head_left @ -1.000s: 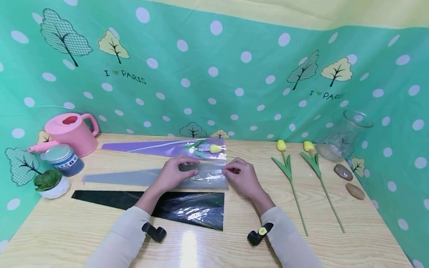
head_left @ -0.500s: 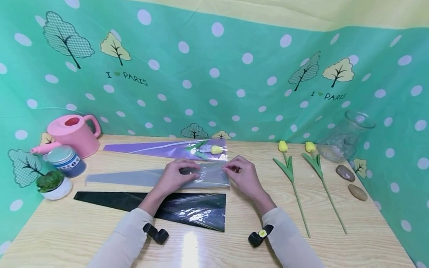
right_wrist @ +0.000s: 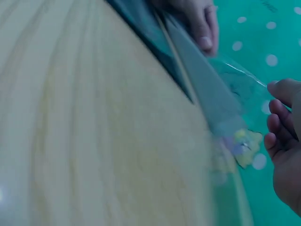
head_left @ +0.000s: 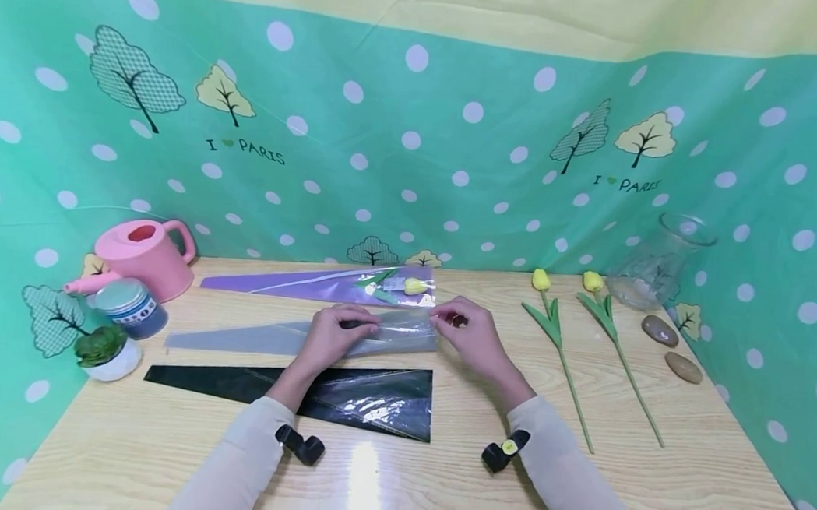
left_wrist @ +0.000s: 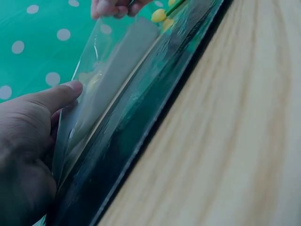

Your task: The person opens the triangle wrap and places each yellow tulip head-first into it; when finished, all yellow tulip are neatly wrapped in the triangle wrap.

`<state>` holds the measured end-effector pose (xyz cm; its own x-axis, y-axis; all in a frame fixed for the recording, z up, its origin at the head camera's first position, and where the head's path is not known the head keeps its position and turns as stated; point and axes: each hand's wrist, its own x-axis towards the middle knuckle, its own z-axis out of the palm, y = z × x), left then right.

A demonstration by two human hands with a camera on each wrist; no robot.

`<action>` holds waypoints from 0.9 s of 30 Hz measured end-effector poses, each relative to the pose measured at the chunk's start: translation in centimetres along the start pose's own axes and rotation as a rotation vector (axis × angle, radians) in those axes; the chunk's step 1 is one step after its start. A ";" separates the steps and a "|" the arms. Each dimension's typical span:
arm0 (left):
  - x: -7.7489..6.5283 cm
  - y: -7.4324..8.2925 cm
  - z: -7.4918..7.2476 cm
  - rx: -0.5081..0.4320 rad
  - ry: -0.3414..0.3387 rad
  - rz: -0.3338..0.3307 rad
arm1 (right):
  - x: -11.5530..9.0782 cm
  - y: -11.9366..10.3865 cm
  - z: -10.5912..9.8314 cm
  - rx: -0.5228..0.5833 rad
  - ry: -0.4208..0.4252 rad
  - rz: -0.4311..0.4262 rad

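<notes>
A long tapered grey flower sleeve [head_left: 235, 338] with a clear front film lies in the middle of the table, its wide end to the right. My left hand [head_left: 328, 337] pinches its upper edge; in the left wrist view the thumb [left_wrist: 70, 90] presses on the clear film. At the wide end, my right hand [head_left: 472, 335] pinches the film's corner between thumb and fingertips. The right wrist view shows this film [right_wrist: 237, 75] drawn up, apart from the grey backing [right_wrist: 207, 80]. A purple sleeve [head_left: 273, 279] with a yellow tulip [head_left: 415, 287] inside lies behind, and a black sleeve [head_left: 378, 401] in front.
Two yellow tulips [head_left: 550, 326] [head_left: 604, 318] lie to the right, near two stones [head_left: 660, 330] [head_left: 683, 368] and a glass vase [head_left: 649, 270]. On the left stand a pink watering can [head_left: 144, 258], a blue jar [head_left: 131, 308] and a potted succulent [head_left: 103, 353].
My right hand has shifted slightly right with the film's corner. The sleeve's wide end sits a little higher in view. My left hand's thumb and fingers have come closer together.
</notes>
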<state>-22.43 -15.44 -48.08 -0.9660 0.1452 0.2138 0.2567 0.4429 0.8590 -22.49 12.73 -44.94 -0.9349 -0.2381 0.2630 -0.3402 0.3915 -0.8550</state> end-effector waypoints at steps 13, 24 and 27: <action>0.0 -0.3 0.0 -0.017 0.004 -0.014 | -6.5 3.5 -10.9 -0.043 0.165 0.179; -0.1 -0.3 -0.2 -0.031 0.002 -0.017 | -11.9 5.5 -15.3 -0.139 0.202 0.324; -0.1 -0.3 -0.2 -0.036 -0.005 -0.018 | -12.2 5.9 -15.2 -0.190 0.194 0.338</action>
<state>-22.39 -15.73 -48.29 -0.9704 0.1420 0.1956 0.2377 0.4137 0.8789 -14.59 31.44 -46.39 -0.9924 0.0961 0.0771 -0.0071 0.5801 -0.8145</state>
